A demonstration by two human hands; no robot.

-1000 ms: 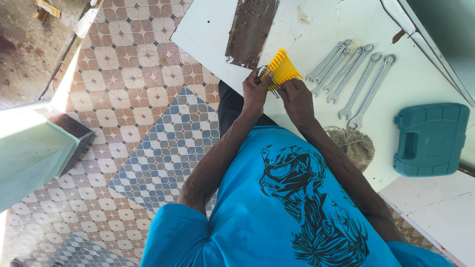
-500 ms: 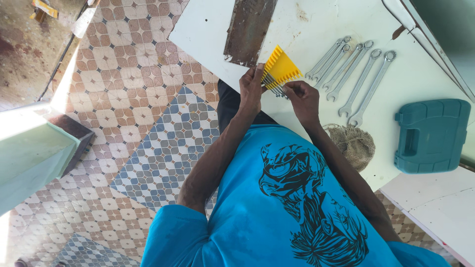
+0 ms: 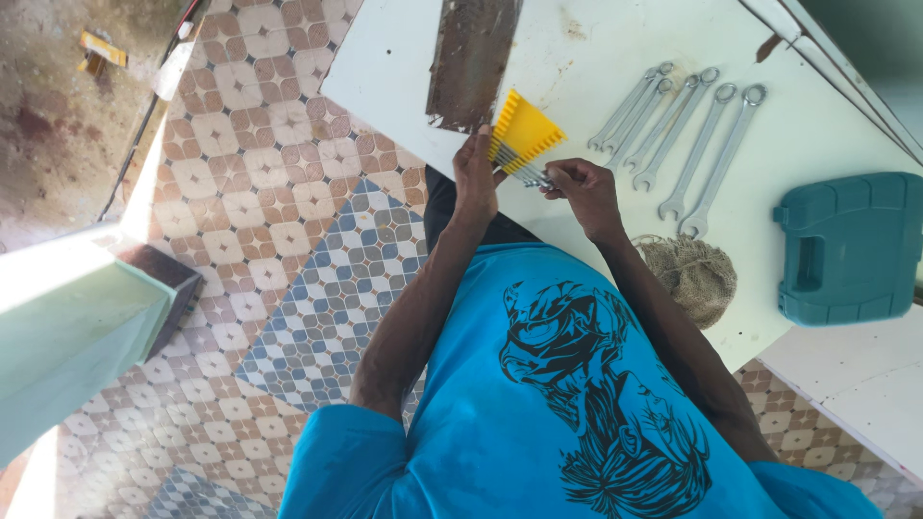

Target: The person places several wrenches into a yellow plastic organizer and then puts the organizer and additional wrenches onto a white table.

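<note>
1. Yellow plastic forms the ribbed wrench holder [image 3: 526, 132], which lies on the white table [image 3: 596, 58] near its front edge, with small wrench ends sticking out of its near side.
2. Left hand [image 3: 475, 176] rests against the holder's near left corner, fingers closed together on its edge.
3. Right hand [image 3: 583, 187] sits just right of the holder, fingers pinched shut on a small metal wrench [image 3: 532, 176] at the holder's mouth.
4. Five loose combination wrenches [image 3: 690, 144] lie fanned out on the table to the right, well apart from both hands.
5. Rusty brown metal plate [image 3: 471, 60] lies just behind the holder.
6. Teal plastic tool case [image 3: 846, 246] sits closed at the table's right end; a woven fibre bundle [image 3: 694, 277] hangs at the table edge beside the right forearm.
</note>
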